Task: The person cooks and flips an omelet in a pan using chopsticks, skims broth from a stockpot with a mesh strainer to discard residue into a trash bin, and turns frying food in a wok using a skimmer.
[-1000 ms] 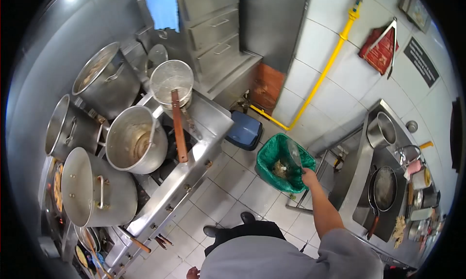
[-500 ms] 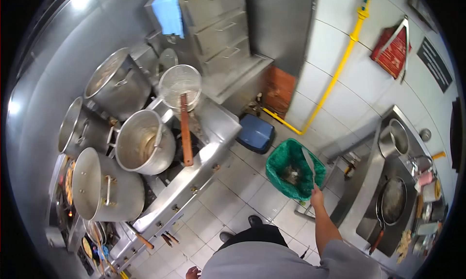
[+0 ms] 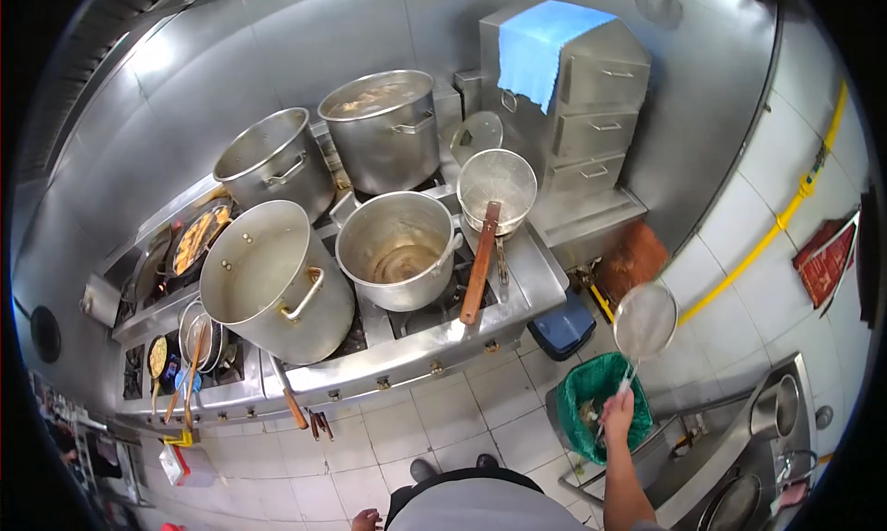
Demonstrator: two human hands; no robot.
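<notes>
My right hand (image 3: 618,415) is wrapped round the handle of a round mesh skimmer (image 3: 646,321), whose flat wire head points up and away from me. Below and behind it stands a bin with a green liner (image 3: 575,390), with some food scraps visible inside. My left hand (image 3: 367,520) hangs low at the bottom edge, partly cut off by the frame, with its fingers curled; whether anything is in it is hidden. A wooden-handled strainer (image 3: 497,191) rests at the right end of the stove, beside a dented pot (image 3: 395,251).
Large pots (image 3: 277,281) stand on the stove (image 3: 434,355), and one at the back (image 3: 381,134) holds liquid. A blue bin (image 3: 563,325) sits by the stove's corner. At the lower right is a sink (image 3: 684,476) with pans. A blue cloth (image 3: 545,46) drapes over steel drawers.
The view has swung left toward the stove. My right hand has raised the skimmer from inside the green-lined bin to above it, and the mesh head now faces me.
</notes>
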